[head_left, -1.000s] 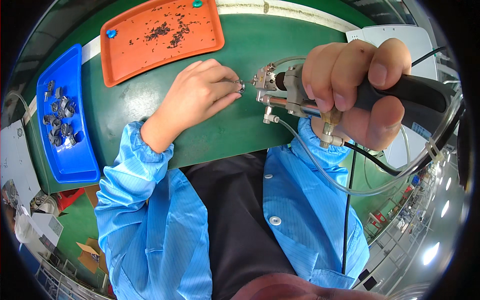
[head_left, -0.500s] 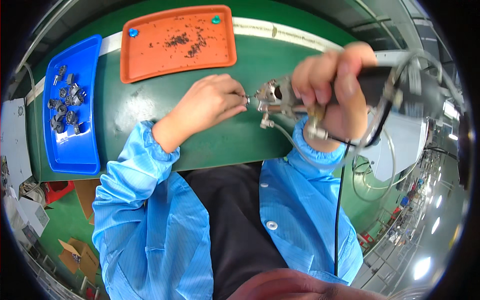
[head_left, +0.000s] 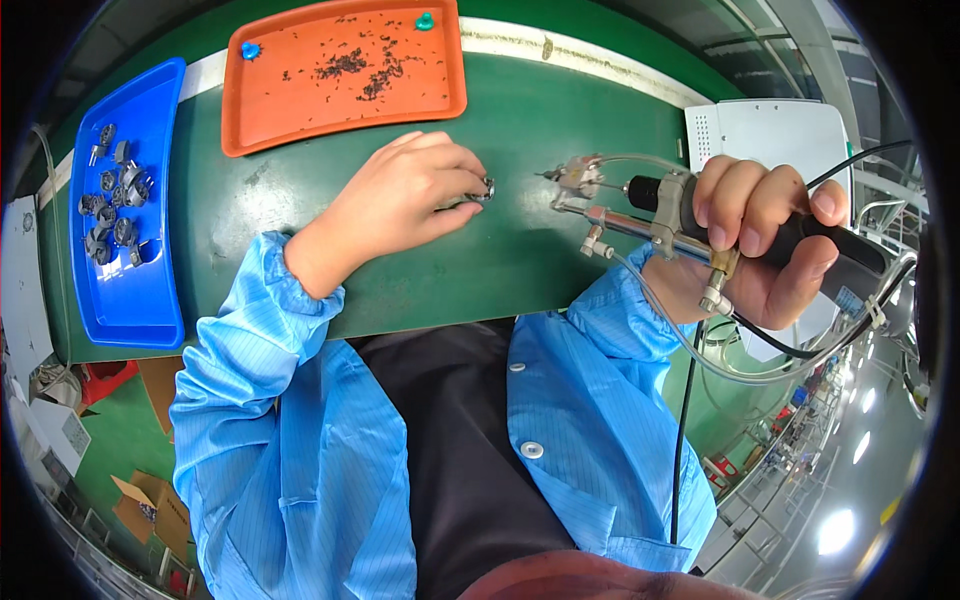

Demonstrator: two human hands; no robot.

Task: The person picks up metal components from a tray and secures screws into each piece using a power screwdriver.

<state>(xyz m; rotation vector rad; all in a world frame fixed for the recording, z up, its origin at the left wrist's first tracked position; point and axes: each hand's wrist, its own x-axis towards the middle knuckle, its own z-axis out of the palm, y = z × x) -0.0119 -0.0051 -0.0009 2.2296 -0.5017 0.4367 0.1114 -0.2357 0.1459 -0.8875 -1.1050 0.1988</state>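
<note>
My left hand (head_left: 410,190) is over the green mat, its fingers pinched on a small dark part with a shiny metal piece (head_left: 488,189). Most of that part is hidden by the fingers. On the right, my right hand (head_left: 765,215) is wrapped round the black body of a powered screwdriver (head_left: 668,212) fitted with clear air hoses. Its metal nose and thin bit point left toward the small part, with a gap between them. The screwdriver lies nearly level above the mat.
An orange tray (head_left: 235,110) with many tiny dark screws and two small knobs, blue and green, stands at the far side. To the left, a blue tray (head_left: 130,315) holds several dark plug-like parts. A white box-shaped device (head_left: 790,120) stands behind the screwdriver. Hoses and a black cable hang at right.
My right hand has drawn the screwdriver back to the right, widening the gap to the small part. My left hand keeps its pinch. The whole view has shifted slightly.
</note>
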